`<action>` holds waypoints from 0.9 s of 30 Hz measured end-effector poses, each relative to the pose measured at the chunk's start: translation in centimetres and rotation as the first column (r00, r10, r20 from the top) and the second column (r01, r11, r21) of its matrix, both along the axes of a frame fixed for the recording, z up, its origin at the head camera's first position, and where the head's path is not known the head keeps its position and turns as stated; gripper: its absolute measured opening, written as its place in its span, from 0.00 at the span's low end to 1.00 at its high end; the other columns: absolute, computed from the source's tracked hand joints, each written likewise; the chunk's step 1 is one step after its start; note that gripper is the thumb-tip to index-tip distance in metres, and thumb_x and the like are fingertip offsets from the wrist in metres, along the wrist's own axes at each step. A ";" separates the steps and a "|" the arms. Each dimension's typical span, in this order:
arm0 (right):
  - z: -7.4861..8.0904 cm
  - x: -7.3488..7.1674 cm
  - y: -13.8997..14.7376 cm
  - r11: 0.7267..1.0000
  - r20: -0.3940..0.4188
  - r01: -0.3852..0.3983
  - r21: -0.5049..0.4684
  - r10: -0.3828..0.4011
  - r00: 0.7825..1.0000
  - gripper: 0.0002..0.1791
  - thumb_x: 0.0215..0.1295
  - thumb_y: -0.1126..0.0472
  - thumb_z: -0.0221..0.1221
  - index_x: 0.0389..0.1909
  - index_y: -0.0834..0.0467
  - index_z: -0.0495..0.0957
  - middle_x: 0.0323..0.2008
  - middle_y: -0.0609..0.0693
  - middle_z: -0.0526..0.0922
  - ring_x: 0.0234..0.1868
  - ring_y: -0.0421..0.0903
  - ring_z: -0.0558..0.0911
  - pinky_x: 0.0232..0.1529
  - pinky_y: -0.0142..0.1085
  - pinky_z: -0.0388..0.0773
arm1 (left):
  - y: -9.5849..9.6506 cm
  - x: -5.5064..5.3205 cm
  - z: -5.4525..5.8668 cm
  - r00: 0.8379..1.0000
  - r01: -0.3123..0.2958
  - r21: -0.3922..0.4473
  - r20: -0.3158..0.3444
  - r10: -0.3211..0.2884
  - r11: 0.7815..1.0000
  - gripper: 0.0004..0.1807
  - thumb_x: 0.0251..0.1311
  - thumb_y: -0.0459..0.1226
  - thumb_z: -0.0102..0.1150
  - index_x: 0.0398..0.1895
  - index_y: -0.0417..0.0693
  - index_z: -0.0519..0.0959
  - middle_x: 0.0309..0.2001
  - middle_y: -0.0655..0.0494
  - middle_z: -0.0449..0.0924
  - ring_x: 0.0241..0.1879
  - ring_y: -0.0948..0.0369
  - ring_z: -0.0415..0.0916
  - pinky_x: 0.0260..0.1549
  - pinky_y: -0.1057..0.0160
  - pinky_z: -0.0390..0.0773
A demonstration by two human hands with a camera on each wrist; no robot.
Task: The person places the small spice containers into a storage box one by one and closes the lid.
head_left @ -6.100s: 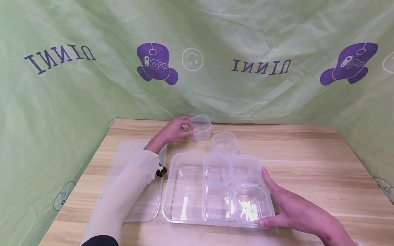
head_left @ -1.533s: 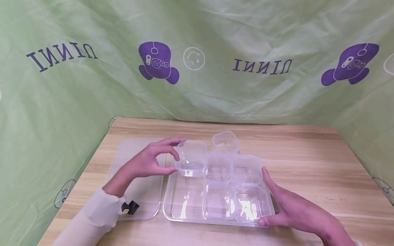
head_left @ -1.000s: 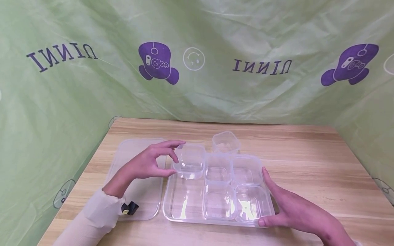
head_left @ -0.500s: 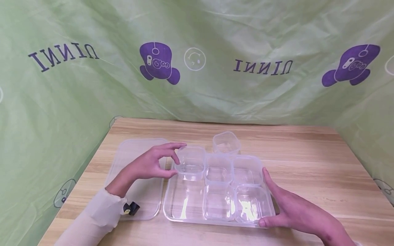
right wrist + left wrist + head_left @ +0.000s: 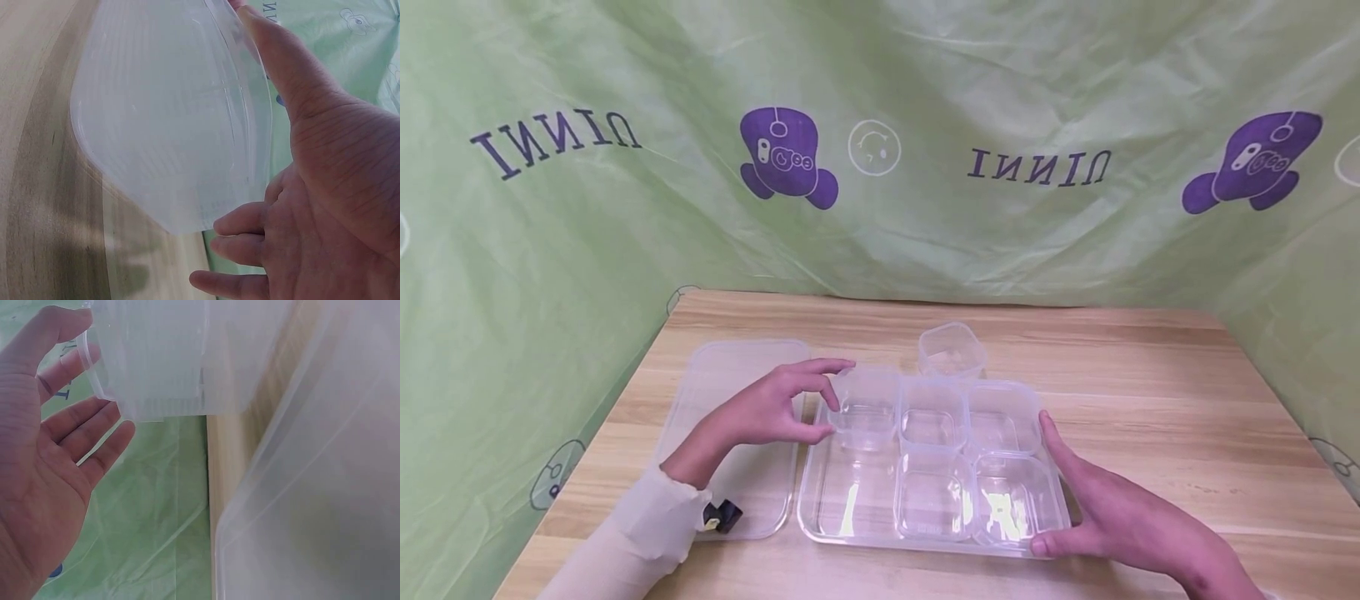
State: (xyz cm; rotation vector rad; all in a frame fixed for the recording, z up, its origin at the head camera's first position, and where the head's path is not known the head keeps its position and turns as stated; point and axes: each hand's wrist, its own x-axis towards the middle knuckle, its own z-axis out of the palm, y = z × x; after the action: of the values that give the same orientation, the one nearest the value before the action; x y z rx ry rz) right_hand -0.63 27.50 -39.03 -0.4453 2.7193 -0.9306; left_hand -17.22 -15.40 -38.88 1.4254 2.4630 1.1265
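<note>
My left hand (image 5: 775, 406) pinches the left rim of a small clear plastic container (image 5: 867, 408) between thumb and fingers. That small container is upright over the far left corner of a large clear food storage container (image 5: 838, 537), its base dipping inside the walls. Several matching small containers (image 5: 933, 496) stand in the right half of the large one, in two rows. My right hand (image 5: 1112, 508) holds the large container's right end, thumb at the near corner and a finger at the far corner. In the right wrist view, other fingertips (image 5: 231, 222) lie by its outer wall.
One more small clear container (image 5: 951, 350) stands behind the large one. Flat on the table at left lies a translucent lid (image 5: 760, 500), partly beneath my left forearm. A green printed cloth (image 5: 880, 242) hangs around the wooden table (image 5: 1150, 375).
My left hand has taken the small container from the table's back, carried it forward over the large container's far left corner, and lowered it slightly. My right hand has stayed put.
</note>
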 end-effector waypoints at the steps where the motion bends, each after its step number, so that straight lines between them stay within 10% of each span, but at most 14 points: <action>1: 0.0 0.0 0.0 1.000 0.007 0.007 0.001 -0.007 1.000 0.74 0.51 0.29 0.70 0.82 0.43 0.25 0.81 0.56 0.43 0.77 0.54 0.54 0.61 0.12 0.43 | 0.0 0.1 -0.1 1.000 -0.004 -0.006 0.006 0.004 1.000 0.12 0.51 0.35 0.76 0.34 0.60 0.82 0.70 0.52 0.73 0.68 0.54 0.71 0.63 0.46 0.72; 27: 0.1 0.0 0.1 1.000 0.013 0.004 -0.006 -0.003 1.000 0.74 0.51 0.29 0.71 0.82 0.43 0.26 0.81 0.58 0.44 0.77 0.56 0.54 0.61 0.12 0.44 | 0.0 0.3 -1.5 0.999 0.026 -0.023 0.022 -0.026 0.999 0.10 0.57 0.35 0.73 0.34 0.60 0.81 0.64 0.55 0.79 0.73 0.54 0.63 0.71 0.45 0.61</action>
State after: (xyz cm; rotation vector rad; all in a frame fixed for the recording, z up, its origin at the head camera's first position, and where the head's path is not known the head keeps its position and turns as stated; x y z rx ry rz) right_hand -0.63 27.56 -38.89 -0.4344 2.7075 -0.9394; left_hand -16.89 -15.35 -40.43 1.4269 2.4274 1.0986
